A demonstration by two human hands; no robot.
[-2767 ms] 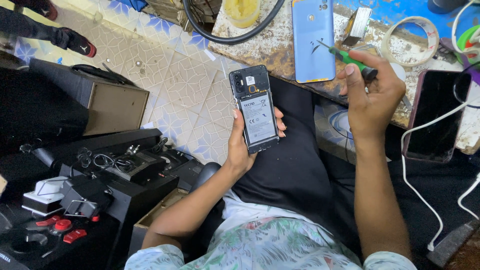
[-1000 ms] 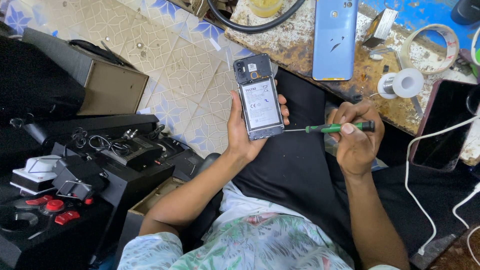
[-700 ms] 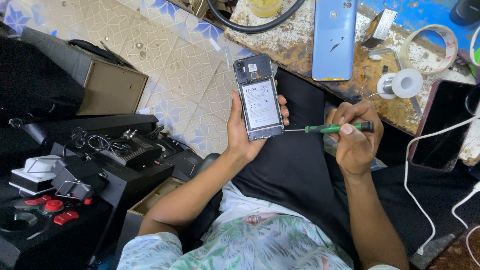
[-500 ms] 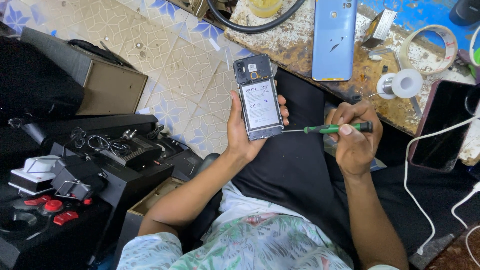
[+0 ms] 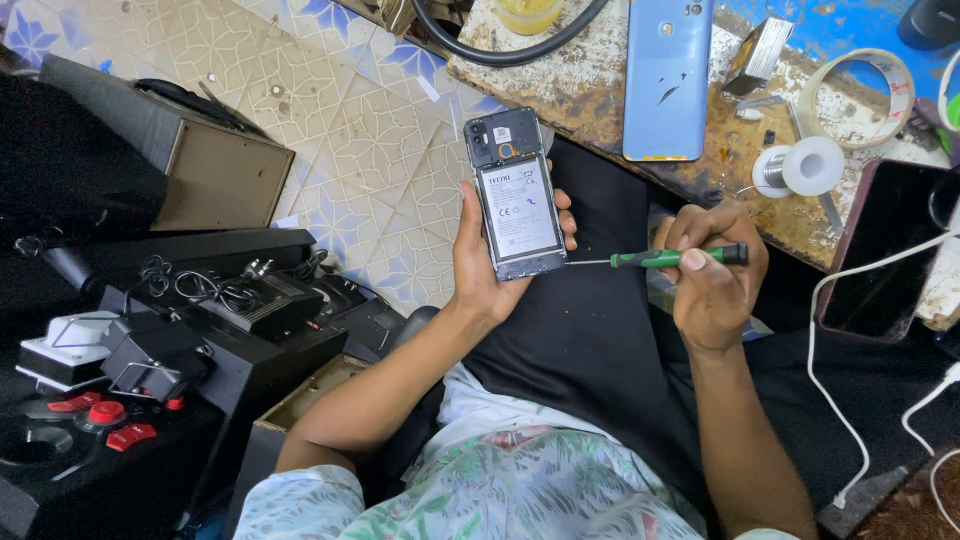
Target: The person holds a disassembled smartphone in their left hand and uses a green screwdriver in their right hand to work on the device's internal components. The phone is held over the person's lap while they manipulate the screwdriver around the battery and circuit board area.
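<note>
My left hand point(image 5: 482, 262) holds an opened phone point(image 5: 515, 195) upright over my lap, back cover off, its grey battery and black circuit area showing. My right hand point(image 5: 712, 270) grips a green-handled screwdriver point(image 5: 672, 258) held level, and its thin metal tip touches the phone's lower right corner. The blue back cover point(image 5: 667, 76) lies flat on the worn workbench point(image 5: 590, 85) just beyond the phone.
On the bench lie a solder spool point(image 5: 810, 165), a tape ring point(image 5: 860, 95) and a dark phone point(image 5: 885, 250) with white cables point(image 5: 835, 370). A black hose point(image 5: 500, 50) curves at the top. Left of my leg stand a speaker box point(image 5: 190, 160) and black equipment with red buttons point(image 5: 105, 415) on the tiled floor.
Between 2.8 s and 1 s ago my right hand came down off the bench with the screwdriver to the phone's lower right corner. Since then both hands have barely moved.
</note>
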